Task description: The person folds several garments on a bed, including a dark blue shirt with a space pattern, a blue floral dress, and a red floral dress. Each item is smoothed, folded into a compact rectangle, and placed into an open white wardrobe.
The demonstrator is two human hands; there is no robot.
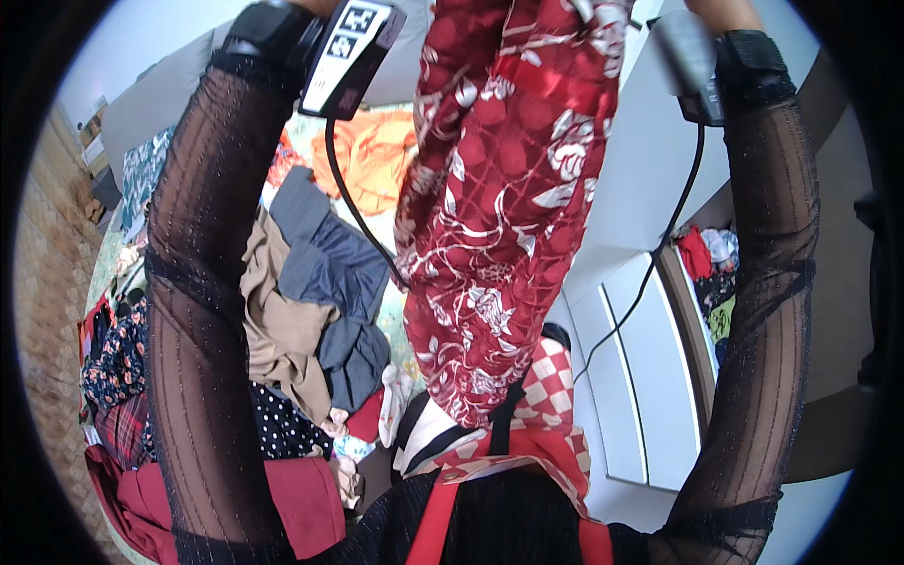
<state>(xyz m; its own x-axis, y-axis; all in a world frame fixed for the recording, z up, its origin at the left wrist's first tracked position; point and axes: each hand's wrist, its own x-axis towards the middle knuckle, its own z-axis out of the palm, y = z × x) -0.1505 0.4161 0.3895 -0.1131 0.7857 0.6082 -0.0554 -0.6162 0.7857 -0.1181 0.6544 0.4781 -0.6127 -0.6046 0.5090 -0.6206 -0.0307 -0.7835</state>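
A long dark-red garment (508, 217) with white flowers and vines hangs in front of me, its top beyond the upper edge. Both my arms are raised on either side of it, in sheer black sleeves. Only a sliver of my left hand (317, 6) shows at the top, above a black wrist strap and a boxy device (350, 56). Of my right hand (727, 14) just the part by the wrist is visible, next to a blurred device (686, 61). The fingers of both hands are out of sight, so their grip on the garment cannot be seen.
Clothes cover the bed at left: an orange cloth (367, 155), a grey garment (330, 250), a beige one (278, 325) and a maroon one (301, 504). At right stand white drawers (621, 386) and a shelf of clothes (697, 259). Black cables (350, 193) dangle from the wrist devices.
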